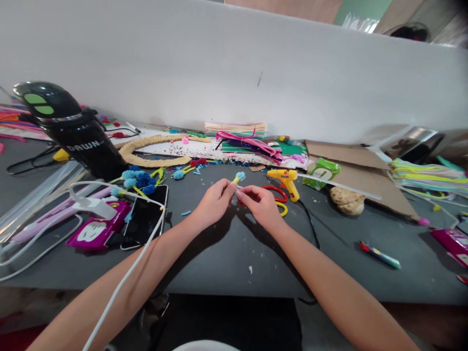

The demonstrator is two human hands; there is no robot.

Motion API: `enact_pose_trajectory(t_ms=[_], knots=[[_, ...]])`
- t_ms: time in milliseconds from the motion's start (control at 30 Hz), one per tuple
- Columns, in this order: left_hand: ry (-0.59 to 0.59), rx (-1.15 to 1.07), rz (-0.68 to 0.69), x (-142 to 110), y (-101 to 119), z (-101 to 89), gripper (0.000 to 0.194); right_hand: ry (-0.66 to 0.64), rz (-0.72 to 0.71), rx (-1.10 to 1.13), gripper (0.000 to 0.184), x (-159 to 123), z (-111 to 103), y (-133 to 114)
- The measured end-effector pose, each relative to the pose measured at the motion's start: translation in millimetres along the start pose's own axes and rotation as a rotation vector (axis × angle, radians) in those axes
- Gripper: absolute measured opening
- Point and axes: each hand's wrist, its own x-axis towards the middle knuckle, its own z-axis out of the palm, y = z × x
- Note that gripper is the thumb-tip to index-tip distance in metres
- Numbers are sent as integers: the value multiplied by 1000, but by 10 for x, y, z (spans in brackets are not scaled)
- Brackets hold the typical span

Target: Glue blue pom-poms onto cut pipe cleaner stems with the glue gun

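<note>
At twelve o'clock, the left hand (218, 199) pinches the flower (239, 177), fingers nearly closed; the right hand (259, 202), fingertips together, meets it. The glue gun (287, 180) lies at one o'clock, the phone (145, 214) at ten.

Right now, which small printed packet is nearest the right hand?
The green printed packet beside the yellow glue gun; both magenta packets lie farther from the right hand.

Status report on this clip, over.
Left hand pinching blue-topped fuzzy piece. Right hand beside it, grip unclear. White cable across left forearm. Scissors near right hand.
</note>
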Motion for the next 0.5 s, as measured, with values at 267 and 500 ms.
enact_pose_trajectory(t_ms=[267,500], knots=[[-14,-14,20,-11,-8,12,33,-11,7,16,26,11,-32,-32],[-44,-15,20,-19,11,8,35,-17,23,79,26,22,-42,3]])
